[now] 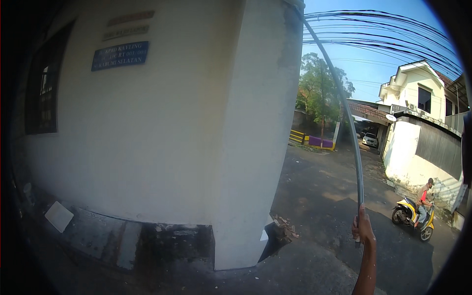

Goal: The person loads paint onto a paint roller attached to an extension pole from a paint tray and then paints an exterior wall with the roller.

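Observation:
My right hand (364, 228) grips a long grey pole (350, 110) near its lower end, at the right of the view. From my fist the pole rises and leans left, looking bowed. Its upper end reaches the top of the wall's corner pillar (254, 129), where a pale fitting (298, 4) is partly cut off by the frame. I cannot tell what that fitting is. The pillar is off-white, with a grey, patchy stain (291, 22) high on its right side. My left hand is out of view.
A off-white wall (158, 129) carries a blue sign (120, 56) with writing and a dark window (46, 81). A white panel (59, 217) lies by its base. On the road (332, 191), a person rides a yellow scooter (409, 214). Overhead cables (368, 25) cross the sky.

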`<action>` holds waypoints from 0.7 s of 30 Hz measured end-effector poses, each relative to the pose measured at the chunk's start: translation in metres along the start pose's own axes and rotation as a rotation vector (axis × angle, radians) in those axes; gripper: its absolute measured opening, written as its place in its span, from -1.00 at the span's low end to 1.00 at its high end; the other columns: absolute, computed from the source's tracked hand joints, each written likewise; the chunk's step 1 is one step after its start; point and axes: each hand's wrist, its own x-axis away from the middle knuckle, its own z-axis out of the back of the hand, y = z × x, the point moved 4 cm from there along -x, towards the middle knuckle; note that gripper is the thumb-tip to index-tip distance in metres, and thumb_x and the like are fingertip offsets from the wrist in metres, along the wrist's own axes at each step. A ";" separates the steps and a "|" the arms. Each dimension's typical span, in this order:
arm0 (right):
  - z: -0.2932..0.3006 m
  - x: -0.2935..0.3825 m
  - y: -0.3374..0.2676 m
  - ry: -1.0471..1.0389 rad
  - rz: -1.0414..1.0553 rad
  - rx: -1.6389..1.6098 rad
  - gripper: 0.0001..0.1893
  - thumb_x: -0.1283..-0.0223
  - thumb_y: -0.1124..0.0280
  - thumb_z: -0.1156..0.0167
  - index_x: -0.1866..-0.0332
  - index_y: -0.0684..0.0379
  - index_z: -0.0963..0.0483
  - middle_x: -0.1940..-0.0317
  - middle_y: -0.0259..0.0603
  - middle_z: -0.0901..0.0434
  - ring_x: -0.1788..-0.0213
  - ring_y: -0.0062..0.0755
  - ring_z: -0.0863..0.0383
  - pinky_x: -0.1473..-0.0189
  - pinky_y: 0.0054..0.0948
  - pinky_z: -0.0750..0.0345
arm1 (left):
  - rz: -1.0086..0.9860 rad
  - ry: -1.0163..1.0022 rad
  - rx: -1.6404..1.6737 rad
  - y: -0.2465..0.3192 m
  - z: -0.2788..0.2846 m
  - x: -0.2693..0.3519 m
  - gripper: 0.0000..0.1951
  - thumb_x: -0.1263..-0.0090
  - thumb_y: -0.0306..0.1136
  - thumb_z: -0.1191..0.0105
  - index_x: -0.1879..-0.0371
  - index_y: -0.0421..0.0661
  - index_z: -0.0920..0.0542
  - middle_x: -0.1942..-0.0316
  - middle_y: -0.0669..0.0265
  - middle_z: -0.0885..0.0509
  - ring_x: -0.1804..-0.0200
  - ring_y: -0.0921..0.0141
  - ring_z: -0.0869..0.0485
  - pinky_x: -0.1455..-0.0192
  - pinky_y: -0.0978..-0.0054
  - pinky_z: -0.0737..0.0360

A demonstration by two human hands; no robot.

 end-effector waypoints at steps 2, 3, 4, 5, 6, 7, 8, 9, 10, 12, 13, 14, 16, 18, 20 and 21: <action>-0.010 -0.026 -0.033 -0.001 -0.029 -0.026 -0.25 -0.05 -0.57 0.32 0.69 0.01 -0.07 0.86 -0.47 -0.03 0.85 -0.61 -0.02 0.79 -0.51 -0.07 | 0.222 0.000 -0.042 -0.018 0.001 0.020 -0.59 -0.29 0.04 -0.12 0.01 0.06 -0.55 0.31 0.41 -0.60 0.33 0.51 -0.52 0.28 0.45 -0.51; -0.016 -0.040 -0.045 -0.005 -0.055 -0.041 -0.25 -0.02 -0.58 0.32 0.70 0.00 -0.06 0.85 -0.48 -0.01 0.84 -0.62 0.00 0.78 -0.52 -0.05 | 0.316 0.080 -0.053 -0.024 0.003 0.029 -0.58 -0.28 0.05 -0.12 0.01 0.06 -0.55 0.30 0.41 -0.60 0.32 0.51 -0.52 0.28 0.44 -0.51; -0.024 -0.053 -0.057 -0.014 -0.079 -0.060 -0.25 0.00 -0.60 0.32 0.70 0.00 -0.04 0.84 -0.50 0.00 0.83 -0.63 0.02 0.78 -0.53 -0.04 | 0.378 0.137 -0.052 -0.026 0.005 0.037 -0.58 -0.28 0.06 -0.12 0.01 0.06 -0.54 0.30 0.41 -0.60 0.32 0.50 -0.53 0.28 0.44 -0.51; -0.036 -0.064 -0.069 -0.048 -0.060 -0.089 -0.25 0.00 -0.60 0.32 0.69 -0.01 -0.04 0.84 -0.50 0.00 0.83 -0.64 0.02 0.77 -0.53 -0.03 | 0.424 0.187 -0.045 -0.031 0.005 0.049 -0.57 -0.27 0.07 -0.12 0.00 0.07 -0.54 0.29 0.41 -0.60 0.32 0.50 -0.53 0.28 0.43 -0.51; -0.049 -0.075 -0.082 -0.082 -0.042 -0.120 -0.25 0.01 -0.60 0.32 0.69 -0.01 -0.03 0.83 -0.50 -0.01 0.82 -0.65 0.03 0.76 -0.54 -0.02 | 0.451 0.228 -0.037 -0.034 0.005 0.057 -0.56 -0.27 0.08 -0.12 0.00 0.07 -0.54 0.29 0.41 -0.60 0.31 0.49 -0.53 0.28 0.43 -0.51; -0.056 -0.086 -0.096 -0.087 -0.029 -0.119 -0.25 0.01 -0.60 0.32 0.69 -0.01 -0.04 0.83 -0.50 -0.02 0.82 -0.66 0.02 0.76 -0.54 -0.03 | 0.473 0.250 -0.032 -0.032 0.005 0.061 -0.55 -0.26 0.09 -0.12 0.00 0.08 -0.54 0.28 0.41 -0.60 0.31 0.49 -0.53 0.27 0.42 -0.51; -0.063 -0.096 -0.108 -0.090 -0.016 -0.123 -0.25 0.01 -0.60 0.32 0.68 -0.01 -0.04 0.82 -0.50 -0.03 0.82 -0.66 0.00 0.76 -0.54 -0.03 | 0.489 0.269 -0.031 -0.032 0.007 0.064 -0.55 -0.25 0.10 -0.12 0.00 0.08 -0.54 0.28 0.41 -0.60 0.31 0.49 -0.53 0.27 0.42 -0.51; -0.065 -0.109 -0.117 -0.085 -0.006 -0.126 -0.25 0.01 -0.60 0.32 0.68 -0.01 -0.04 0.82 -0.50 -0.03 0.82 -0.66 0.00 0.76 -0.54 -0.03 | 0.504 0.282 -0.027 -0.031 0.007 0.063 -0.54 -0.25 0.11 -0.12 0.00 0.08 -0.53 0.27 0.40 -0.60 0.31 0.48 -0.53 0.27 0.41 -0.51; -0.066 -0.122 -0.126 -0.088 0.018 -0.128 -0.25 0.01 -0.61 0.31 0.68 -0.01 -0.05 0.82 -0.50 -0.03 0.82 -0.67 -0.01 0.76 -0.55 -0.05 | 0.515 0.294 -0.026 -0.029 0.006 0.064 -0.53 -0.24 0.12 -0.12 -0.01 0.09 -0.53 0.27 0.40 -0.60 0.30 0.48 -0.54 0.27 0.41 -0.51; -0.068 -0.137 -0.141 -0.105 0.045 -0.137 -0.25 0.02 -0.61 0.30 0.67 -0.01 -0.05 0.82 -0.51 -0.03 0.82 -0.67 -0.02 0.76 -0.55 -0.06 | 0.534 0.326 -0.019 -0.029 0.004 0.069 -0.51 -0.23 0.14 -0.12 -0.01 0.09 -0.53 0.25 0.40 -0.60 0.30 0.47 -0.54 0.27 0.40 -0.51; -0.066 -0.140 -0.146 -0.074 0.050 -0.108 -0.24 0.02 -0.61 0.30 0.68 0.01 -0.05 0.81 -0.49 -0.04 0.82 -0.64 -0.05 0.76 -0.52 -0.11 | 0.546 0.335 -0.016 -0.027 0.001 0.073 -0.51 -0.23 0.15 -0.12 -0.01 0.10 -0.53 0.25 0.40 -0.60 0.29 0.47 -0.54 0.27 0.39 -0.51; -0.063 -0.143 -0.152 -0.043 0.054 -0.080 -0.24 0.02 -0.61 0.29 0.68 0.02 -0.05 0.81 -0.48 -0.04 0.83 -0.61 -0.08 0.77 -0.49 -0.16 | 0.548 0.343 -0.016 -0.023 0.000 0.075 -0.50 -0.22 0.16 -0.12 -0.01 0.10 -0.52 0.24 0.40 -0.60 0.29 0.46 -0.54 0.27 0.39 -0.52; -0.055 -0.155 -0.163 -0.042 0.042 -0.082 -0.24 0.04 -0.62 0.28 0.68 0.00 -0.06 0.81 -0.50 -0.04 0.83 -0.63 -0.06 0.77 -0.50 -0.13 | 0.548 0.361 -0.020 -0.013 -0.001 0.073 -0.48 -0.21 0.19 -0.12 -0.02 0.11 -0.52 0.23 0.40 -0.60 0.28 0.45 -0.55 0.26 0.38 -0.52; -0.045 -0.166 -0.182 -0.021 0.040 -0.088 -0.24 0.06 -0.62 0.27 0.67 -0.01 -0.07 0.81 -0.52 -0.04 0.83 -0.66 -0.03 0.77 -0.52 -0.10 | 0.555 0.358 -0.030 -0.001 -0.003 0.068 -0.47 -0.20 0.21 -0.12 -0.02 0.12 -0.52 0.22 0.40 -0.61 0.28 0.45 -0.55 0.26 0.37 -0.52; -0.044 -0.173 -0.207 -0.022 0.096 -0.063 -0.23 0.08 -0.63 0.26 0.67 0.01 -0.06 0.80 -0.48 -0.05 0.83 -0.61 -0.08 0.78 -0.49 -0.17 | 0.558 0.363 -0.039 0.009 -0.005 0.074 -0.46 -0.19 0.22 -0.12 -0.02 0.12 -0.52 0.22 0.39 -0.61 0.28 0.44 -0.55 0.26 0.36 -0.52; -0.043 -0.172 -0.220 0.007 0.116 -0.056 -0.23 0.06 -0.62 0.25 0.67 0.01 -0.07 0.80 -0.48 -0.06 0.83 -0.62 -0.08 0.78 -0.49 -0.19 | 0.566 0.378 -0.058 0.010 -0.005 0.077 -0.41 -0.14 0.27 -0.13 -0.04 0.14 -0.51 0.21 0.39 -0.61 0.27 0.43 -0.55 0.26 0.33 -0.52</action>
